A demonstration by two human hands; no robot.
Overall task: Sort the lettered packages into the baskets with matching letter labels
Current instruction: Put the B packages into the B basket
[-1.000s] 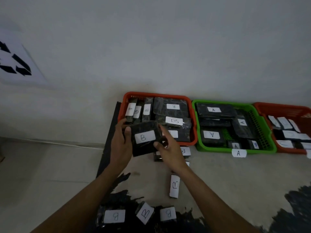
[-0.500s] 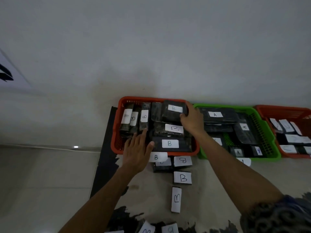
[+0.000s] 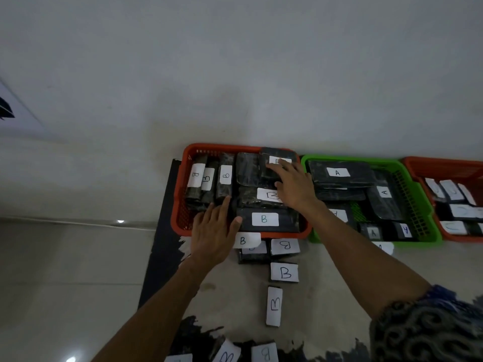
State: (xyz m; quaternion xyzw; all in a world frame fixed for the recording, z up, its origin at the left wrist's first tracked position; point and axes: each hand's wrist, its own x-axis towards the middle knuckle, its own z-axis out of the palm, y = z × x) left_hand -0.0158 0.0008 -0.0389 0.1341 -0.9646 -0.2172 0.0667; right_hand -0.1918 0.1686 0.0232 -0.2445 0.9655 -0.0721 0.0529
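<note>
The orange basket [image 3: 180, 205] labelled B [image 3: 245, 240] is packed with black packages bearing white B labels. My right hand [image 3: 292, 184] lies flat, fingers straight, on a B package [image 3: 277, 159] at the basket's back right corner. My left hand [image 3: 214, 228] rests with spread fingers on the basket's front left, its thumb against the front B package [image 3: 266, 219]. More B packages lie on the floor in front: a pair [image 3: 283, 246], one [image 3: 284, 272] below them, and a narrow one [image 3: 274, 307].
A green basket [image 3: 418, 194] with A packages stands to the right, then another orange basket [image 3: 444, 165] at the frame's edge. Several B packages [image 3: 264, 352] lie at the bottom. A white wall rises right behind the baskets.
Both hands carried a B package to the basket a second ago. My right hand has since shifted left onto the back right package; my left hand stays at the basket's front.
</note>
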